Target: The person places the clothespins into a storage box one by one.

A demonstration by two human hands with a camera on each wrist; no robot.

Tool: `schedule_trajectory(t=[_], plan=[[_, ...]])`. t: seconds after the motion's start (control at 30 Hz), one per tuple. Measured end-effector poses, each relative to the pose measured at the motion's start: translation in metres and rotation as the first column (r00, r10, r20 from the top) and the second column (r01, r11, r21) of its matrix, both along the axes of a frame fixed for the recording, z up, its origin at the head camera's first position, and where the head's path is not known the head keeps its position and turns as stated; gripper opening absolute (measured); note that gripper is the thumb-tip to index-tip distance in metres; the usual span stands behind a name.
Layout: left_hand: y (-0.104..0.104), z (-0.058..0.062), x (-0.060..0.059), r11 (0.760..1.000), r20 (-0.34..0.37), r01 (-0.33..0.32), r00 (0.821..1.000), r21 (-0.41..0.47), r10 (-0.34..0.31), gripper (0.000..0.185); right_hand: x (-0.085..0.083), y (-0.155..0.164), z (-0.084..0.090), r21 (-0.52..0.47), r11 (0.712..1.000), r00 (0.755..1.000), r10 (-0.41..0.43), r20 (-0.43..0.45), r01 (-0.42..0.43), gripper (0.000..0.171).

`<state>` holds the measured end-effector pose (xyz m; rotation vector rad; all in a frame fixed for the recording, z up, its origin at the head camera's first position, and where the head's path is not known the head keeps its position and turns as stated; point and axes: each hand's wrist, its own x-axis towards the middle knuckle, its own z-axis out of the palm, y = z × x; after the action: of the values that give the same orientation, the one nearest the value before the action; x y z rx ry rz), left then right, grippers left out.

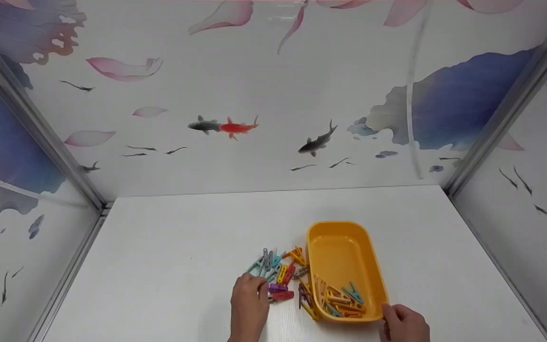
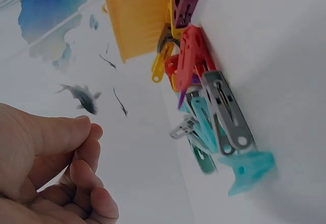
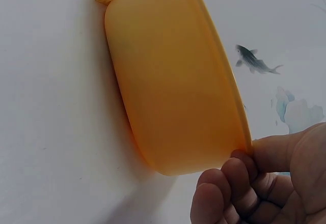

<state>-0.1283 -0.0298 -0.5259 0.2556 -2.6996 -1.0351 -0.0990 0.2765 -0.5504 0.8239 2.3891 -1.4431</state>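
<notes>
My left hand (image 1: 249, 301) is just left of a loose pile of plastic clothespins (image 1: 281, 274), which are grey, teal, red, purple, yellow and orange. In the left wrist view, the left hand's (image 2: 66, 168) fingers are curled and the thumb tip meets the index finger, with nothing visible between them. A yellow plastic tray (image 1: 318, 237) stands right of the pile. My right hand (image 1: 405, 324) pinches its rim at the near right corner, thumb and index finger together. Several clothespins (image 1: 342, 301), mostly orange and yellow with some teal, lie in the tray's near end.
Some clothespins (image 1: 306, 299) lie against the tray's left wall. The white tabletop (image 1: 183, 237) meets a white back wall (image 1: 264, 175) printed with fish and petals. Metal-framed side panels stand at left and right.
</notes>
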Motion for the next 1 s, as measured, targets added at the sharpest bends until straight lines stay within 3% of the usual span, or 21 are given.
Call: schedule_trajectory(t=[0.43, 0.67, 1.0], plan=[[-0.040, -0.024, -0.011, 0.997, 0.127, -0.069, 0.989, -0.045, 0.074, 0.007, 0.000, 0.002, 0.003, 0.003, 1.000, 1.000, 0.012, 0.001, -0.012, 0.039], [-0.046, -0.033, -0.017, 0.996, 0.255, -0.070, 0.964, -0.053, 0.081, 0.009, 0.000, 0.002, 0.003, 0.030, 0.999, 1.000, 0.020, -0.002, -0.020, 0.037], [-0.049, -0.043, -0.018, 0.996, 0.281, -0.025, 0.958, -0.084, 0.047, 0.015, 0.000, 0.001, 0.003, 0.036, 0.999, 0.999, 0.030, -0.013, -0.029, 0.038]])
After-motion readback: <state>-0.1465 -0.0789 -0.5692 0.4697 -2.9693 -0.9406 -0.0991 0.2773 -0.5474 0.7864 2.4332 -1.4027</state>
